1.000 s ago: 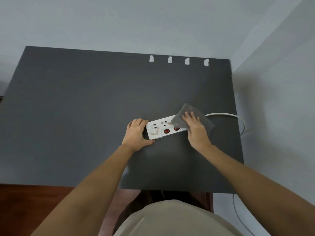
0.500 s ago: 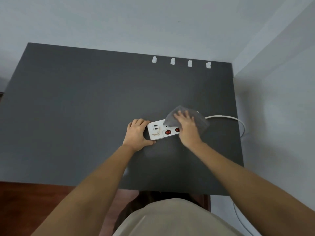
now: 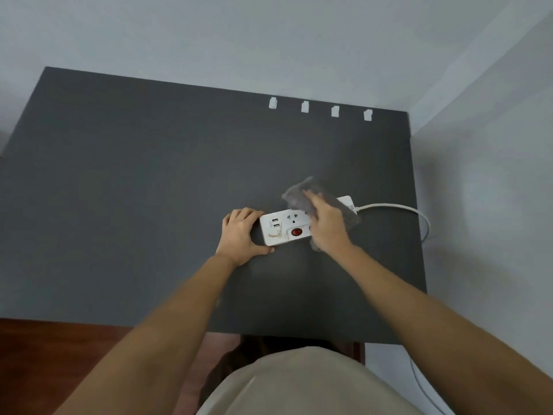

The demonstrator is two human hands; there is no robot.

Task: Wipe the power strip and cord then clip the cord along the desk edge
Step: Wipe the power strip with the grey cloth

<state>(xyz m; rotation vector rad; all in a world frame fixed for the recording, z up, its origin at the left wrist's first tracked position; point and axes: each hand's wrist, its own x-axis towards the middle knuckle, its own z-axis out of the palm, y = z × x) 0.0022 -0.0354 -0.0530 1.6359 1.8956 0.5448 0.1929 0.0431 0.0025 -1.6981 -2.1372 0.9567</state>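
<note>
Power strip (image 3: 287, 227), white, lies flat on the dark desk (image 3: 134, 190) right of centre. Left hand (image 3: 239, 235) cups its end at nine o'clock, fingers curled over the far corner, thumb along the near edge. Right hand (image 3: 327, 227) lies flat with fingers together, pressing a grey cloth (image 3: 299, 196) onto the strip's middle; both are motion-blurred. One red switch, one socket and two USB ports show uncovered. One white cord (image 3: 395, 207) leaves the strip toward three o'clock and loops over the desk's edge. Four white clips (image 3: 305, 106) sit in a row along the far edge, toward twelve o'clock.
</note>
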